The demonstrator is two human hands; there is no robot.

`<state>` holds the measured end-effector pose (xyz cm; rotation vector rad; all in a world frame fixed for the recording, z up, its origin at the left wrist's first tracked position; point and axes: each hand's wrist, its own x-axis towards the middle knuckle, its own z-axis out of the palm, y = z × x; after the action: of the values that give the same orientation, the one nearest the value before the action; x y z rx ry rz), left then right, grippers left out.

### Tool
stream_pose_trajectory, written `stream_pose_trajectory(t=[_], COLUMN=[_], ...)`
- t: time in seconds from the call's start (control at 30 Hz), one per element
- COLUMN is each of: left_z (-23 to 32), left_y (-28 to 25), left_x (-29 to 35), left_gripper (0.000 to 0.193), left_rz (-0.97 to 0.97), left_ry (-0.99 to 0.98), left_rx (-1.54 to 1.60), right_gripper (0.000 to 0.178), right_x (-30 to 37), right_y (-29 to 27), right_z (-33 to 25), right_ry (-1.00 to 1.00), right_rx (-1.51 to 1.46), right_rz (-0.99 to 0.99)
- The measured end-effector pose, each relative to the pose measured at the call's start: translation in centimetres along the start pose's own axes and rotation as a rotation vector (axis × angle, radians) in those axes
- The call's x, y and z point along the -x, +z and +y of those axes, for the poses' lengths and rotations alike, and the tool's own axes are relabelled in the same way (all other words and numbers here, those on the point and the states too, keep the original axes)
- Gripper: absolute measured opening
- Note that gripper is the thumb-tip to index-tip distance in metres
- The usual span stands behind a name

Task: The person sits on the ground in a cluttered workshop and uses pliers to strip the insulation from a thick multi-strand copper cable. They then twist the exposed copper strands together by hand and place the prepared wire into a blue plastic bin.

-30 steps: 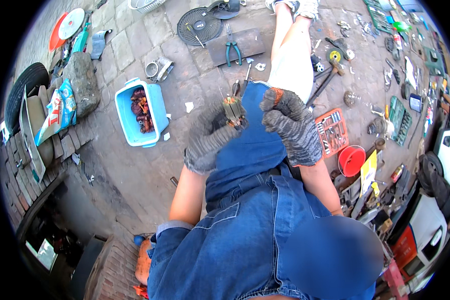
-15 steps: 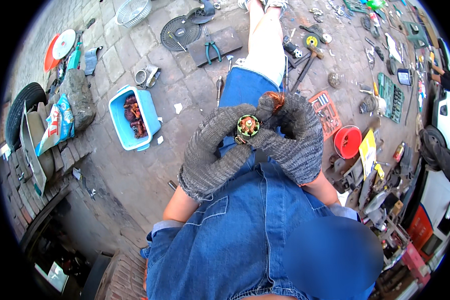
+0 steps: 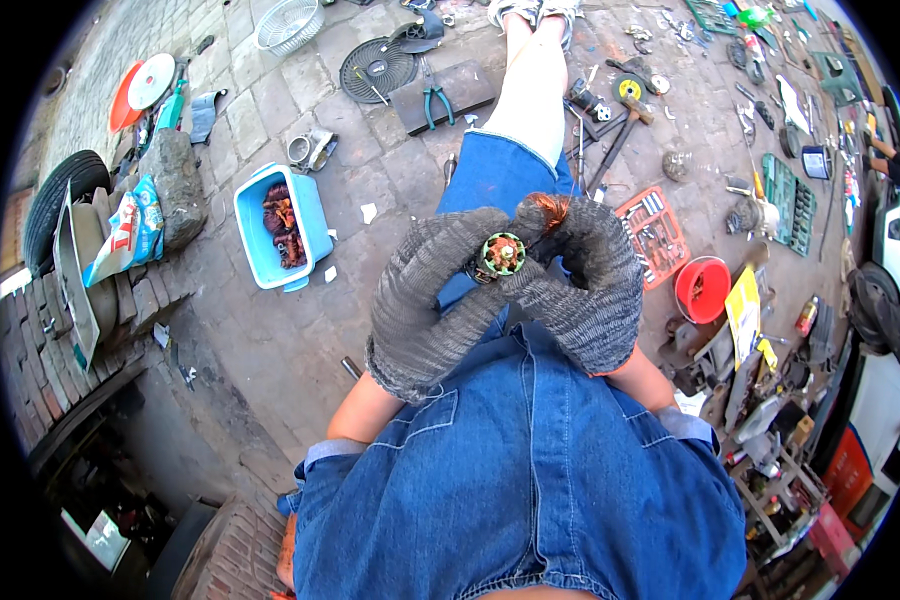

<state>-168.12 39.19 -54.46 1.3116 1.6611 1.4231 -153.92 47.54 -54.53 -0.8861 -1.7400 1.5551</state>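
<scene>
Both hands wear grey knitted gloves and meet above my lap. In the fingers of my left hand (image 3: 425,300) is a small round motor core (image 3: 504,254), with a green rim and copper windings facing up. My right hand (image 3: 600,285) is closed close beside it, thumb side toward the core. A tangle of thin copper wire (image 3: 549,210) sticks out at the fingertips of the right hand, which pinch it. The gloves hide the core's underside and where the wire runs between the hands.
To the left stands a light-blue basin (image 3: 315,215) with copper windings inside. Pliers (image 3: 433,103) lie on a dark block ahead. At right are a hammer (image 3: 622,140), an orange tool case (image 3: 653,240) and a red bucket (image 3: 715,305). A tyre (image 3: 55,215) leans at far left.
The surroundings have shifted slightly right in the view as my head moved. Both hands keep nearly the same grip, and the core sits a little further right in the picture.
</scene>
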Motion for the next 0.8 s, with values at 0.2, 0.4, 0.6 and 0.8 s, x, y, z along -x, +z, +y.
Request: stream_pose_trajectory(t=[0.2,0.4,0.6,0.8], left_z=[0.4,0.4,0.5,0.0], left_y=[0.2,0.2,0.3,0.3], left_x=[0.3,0.4,0.6,1.0], left_gripper=[0.047,0.051,0.058,0.065], left_rz=[-0.004,-0.005,-0.038,-0.042], left_ry=[0.065,0.117,-0.108,-0.27], left_rx=[-0.076,-0.115,0.16,0.33], right_gripper=[0.051,0.049,0.044,0.038], right_x=[0.7,0.8,0.2,0.0], right_y=[0.0,0.1,0.1,0.1], right_z=[0.3,0.5,-1.0,0.4], right_ry=[-0.016,0.056,0.262,0.281], right_rx=[-0.033,-0.14,-0.16,-0.282], right_rz=[0.018,0.005,-0.005,-0.017])
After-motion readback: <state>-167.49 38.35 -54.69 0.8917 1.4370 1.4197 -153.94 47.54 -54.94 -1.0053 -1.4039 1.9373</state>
